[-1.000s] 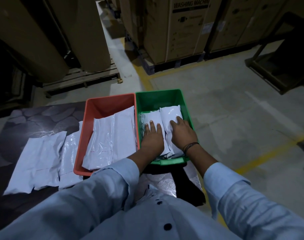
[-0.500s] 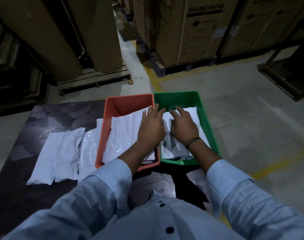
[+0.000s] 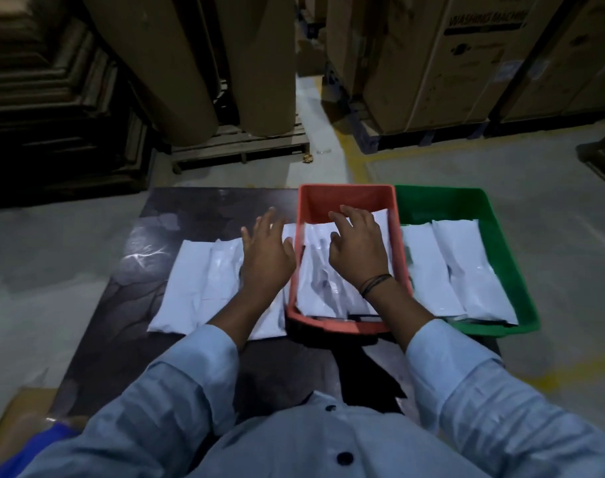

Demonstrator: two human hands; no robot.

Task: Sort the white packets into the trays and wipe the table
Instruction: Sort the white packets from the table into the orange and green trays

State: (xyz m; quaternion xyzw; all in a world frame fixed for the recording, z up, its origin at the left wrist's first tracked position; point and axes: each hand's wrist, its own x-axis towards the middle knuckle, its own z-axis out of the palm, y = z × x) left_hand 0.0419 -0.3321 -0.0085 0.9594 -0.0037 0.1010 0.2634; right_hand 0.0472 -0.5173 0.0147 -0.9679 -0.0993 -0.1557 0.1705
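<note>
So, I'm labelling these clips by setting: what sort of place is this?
Probably a warehouse: tall cardboard cartons, one printed "washing machine", stand on a grey concrete floor with yellow painted lines, beside big brown paper rolls on a wooden pallet.

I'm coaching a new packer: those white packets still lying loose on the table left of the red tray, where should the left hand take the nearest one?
Probably by a long side edge, from above. The loose packets lie flat, side by side and overlapping on the table, so no end stands up to pinch. The left hand is open above the one beside the red tray; sliding fingers under its edge seems easiest.
</note>
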